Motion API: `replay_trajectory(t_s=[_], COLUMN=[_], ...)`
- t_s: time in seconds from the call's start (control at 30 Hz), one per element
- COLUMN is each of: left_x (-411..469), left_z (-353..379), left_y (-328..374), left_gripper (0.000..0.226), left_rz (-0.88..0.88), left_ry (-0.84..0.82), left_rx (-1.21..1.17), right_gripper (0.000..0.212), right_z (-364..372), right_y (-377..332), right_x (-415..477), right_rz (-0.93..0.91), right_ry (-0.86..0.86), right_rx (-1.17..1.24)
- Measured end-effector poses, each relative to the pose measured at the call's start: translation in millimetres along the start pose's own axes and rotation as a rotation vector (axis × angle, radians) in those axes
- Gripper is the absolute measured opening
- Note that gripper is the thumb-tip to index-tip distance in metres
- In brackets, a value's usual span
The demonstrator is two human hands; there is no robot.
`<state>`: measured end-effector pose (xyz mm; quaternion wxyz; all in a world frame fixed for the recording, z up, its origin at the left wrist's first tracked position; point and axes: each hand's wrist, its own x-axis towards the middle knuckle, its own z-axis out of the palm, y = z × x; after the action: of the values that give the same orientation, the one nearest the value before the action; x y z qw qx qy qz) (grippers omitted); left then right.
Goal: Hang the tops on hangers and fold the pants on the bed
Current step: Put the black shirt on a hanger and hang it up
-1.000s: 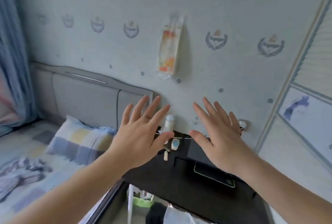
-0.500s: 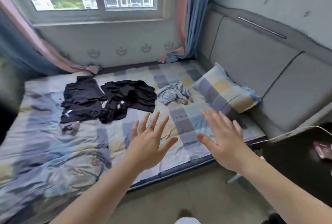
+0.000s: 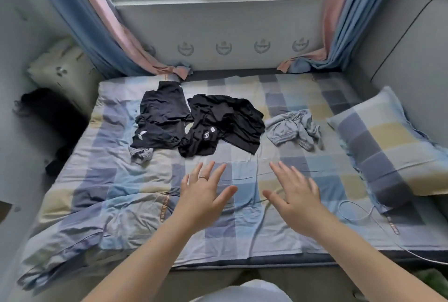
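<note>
We hold both hands out over the near half of the bed (image 3: 116, 195), palms down, touching nothing. The left hand (image 3: 203, 196) has its fingers straight and spread, with a ring on one of them; the right hand (image 3: 297, 196) is spread the same way, thumb pointing inward.

From between our hands, a crumpled black garment (image 3: 225, 123) lies at 12 o'clock on the checked cover. A second black garment (image 3: 161, 119) with a white logo touches it at 11 o'clock, and a small grey piece (image 3: 141, 155) sticks out from under its near edge. A bunched light blue garment (image 3: 293, 129) sits apart at 1 o'clock. The checked pillow (image 3: 388, 149) lies at 2 o'clock, and a white cable (image 3: 358, 215) loops on the cover at 3 o'clock.
</note>
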<state>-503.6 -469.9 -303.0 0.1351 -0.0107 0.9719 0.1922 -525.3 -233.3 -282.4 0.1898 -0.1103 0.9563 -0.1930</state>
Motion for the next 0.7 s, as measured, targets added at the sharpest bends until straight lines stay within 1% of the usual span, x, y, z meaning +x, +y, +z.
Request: replay_trajectory(t_s=[0.13,0.4,0.53,0.63,0.7], left_x=[48.0,142.9,216.1,299.4,345.9], left_z=[-6.7,-15.0,-0.5,21.8,36.4], left_y=[-14.0,-45.9,-89.9,-143.8,-172.2], left_gripper=[0.069,0.066,0.068,0.077,0.076], left_rz=[-0.076,-0.09,-0.063,-0.025,-0.003], left_ry=[-0.019,-0.034,-0.064,-0.088,-0.118], left_rx=[-0.003,-0.041,0.004,0.054,0.077], right_gripper=[0.066,0.066,0.066,0.068,0.068], right_z=[-6.6,-10.2,15.3,57.6,83.6], right_y=[2.6,-6.1,-2.2,3.7,8.7], right_x=[57.9,151.6,228.7,317.4,365.9], right_rz=[-0.014,-0.005,0.029,0.096,0.144], right_ry=[-0.062,-0.042,-0.019,-0.018,-0.017], right_rx=[0.011,0.058,0.064,0.057,0.06])
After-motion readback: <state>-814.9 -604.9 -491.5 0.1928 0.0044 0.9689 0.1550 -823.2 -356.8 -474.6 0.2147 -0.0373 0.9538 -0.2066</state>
